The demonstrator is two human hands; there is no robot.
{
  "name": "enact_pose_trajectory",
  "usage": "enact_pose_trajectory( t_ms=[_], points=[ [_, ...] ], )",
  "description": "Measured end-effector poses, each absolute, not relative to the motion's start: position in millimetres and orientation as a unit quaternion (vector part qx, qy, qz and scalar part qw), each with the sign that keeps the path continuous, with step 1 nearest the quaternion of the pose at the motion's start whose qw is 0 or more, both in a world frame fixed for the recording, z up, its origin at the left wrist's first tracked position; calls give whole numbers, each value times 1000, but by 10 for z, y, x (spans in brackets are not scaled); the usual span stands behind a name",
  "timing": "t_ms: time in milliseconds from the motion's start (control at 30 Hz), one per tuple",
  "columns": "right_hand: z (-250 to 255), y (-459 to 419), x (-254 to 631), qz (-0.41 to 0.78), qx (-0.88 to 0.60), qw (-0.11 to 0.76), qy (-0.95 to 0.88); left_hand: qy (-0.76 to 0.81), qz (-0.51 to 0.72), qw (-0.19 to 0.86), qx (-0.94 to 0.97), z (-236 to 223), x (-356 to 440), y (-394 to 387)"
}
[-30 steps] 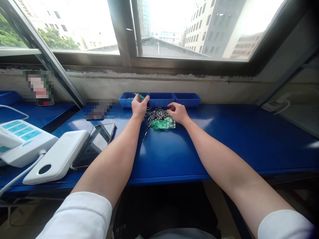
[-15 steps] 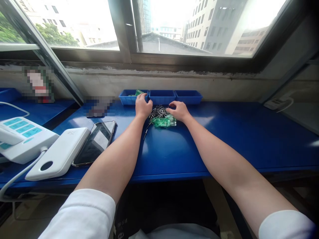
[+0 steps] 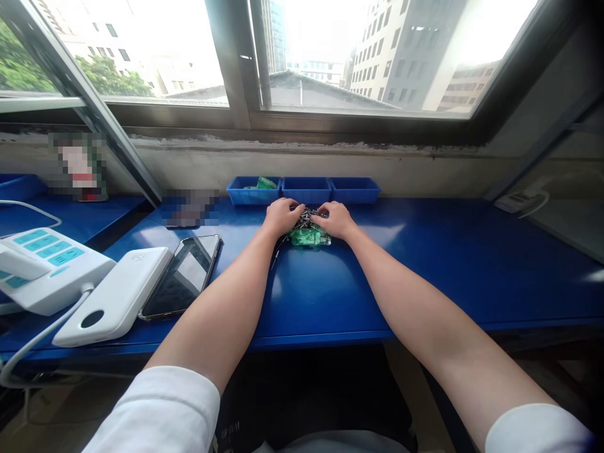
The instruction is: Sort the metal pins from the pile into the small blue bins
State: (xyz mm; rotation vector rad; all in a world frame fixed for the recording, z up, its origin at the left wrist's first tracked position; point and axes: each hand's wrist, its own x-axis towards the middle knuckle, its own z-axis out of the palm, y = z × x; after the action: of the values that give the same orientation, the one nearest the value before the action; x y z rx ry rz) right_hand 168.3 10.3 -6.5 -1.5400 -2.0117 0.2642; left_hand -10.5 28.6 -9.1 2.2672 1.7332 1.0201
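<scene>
A pile of small dark metal pins (image 3: pixel 306 218) lies on the blue table (image 3: pixel 425 264), mixed with small green plastic parts (image 3: pixel 307 237). My left hand (image 3: pixel 282 216) rests on the pile's left side with its fingers curled into it. My right hand (image 3: pixel 336 219) sits on the right side, fingers curled into the pins too. What the fingertips pinch is hidden. Three blue bins stand behind the pile: the left bin (image 3: pixel 252 190) holds green parts, the middle bin (image 3: pixel 306 189) and right bin (image 3: pixel 355 188) show nothing inside.
On the left lie a smartphone (image 3: pixel 183 277), a white power bank (image 3: pixel 116 303) with a cable, and a white power strip (image 3: pixel 42 264). A window sill and wall run behind the bins. Another blue surface sits at the far left.
My left hand has come back from the left bin to the pile of pins. My right hand has shifted slightly left into the pile, so both hands meet over it.
</scene>
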Motion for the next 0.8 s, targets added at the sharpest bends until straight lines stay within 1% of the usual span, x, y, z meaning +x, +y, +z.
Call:
enact_pose_trajectory(
  t_ms=[67,133,300,433,633,800],
  points=[
    [-31,69,1692,103,-574,296,-756,593,351,24,724,-97,-116,318],
    [24,13,1718,117,-559,288,-769,627,341,22,701,-99,-130,346],
    [201,-135,1847,194,-511,220,-808,656,253,71,708,-98,-149,366],
    [277,-160,1927,243,-497,167,-816,646,249,60,719,-106,-150,356],
    [261,-92,1937,287,-470,170,-817,651,245,35,718,-116,-136,325],
    [279,-96,1957,353,-438,196,-803,615,246,54,747,-94,-125,295]
  ],
)
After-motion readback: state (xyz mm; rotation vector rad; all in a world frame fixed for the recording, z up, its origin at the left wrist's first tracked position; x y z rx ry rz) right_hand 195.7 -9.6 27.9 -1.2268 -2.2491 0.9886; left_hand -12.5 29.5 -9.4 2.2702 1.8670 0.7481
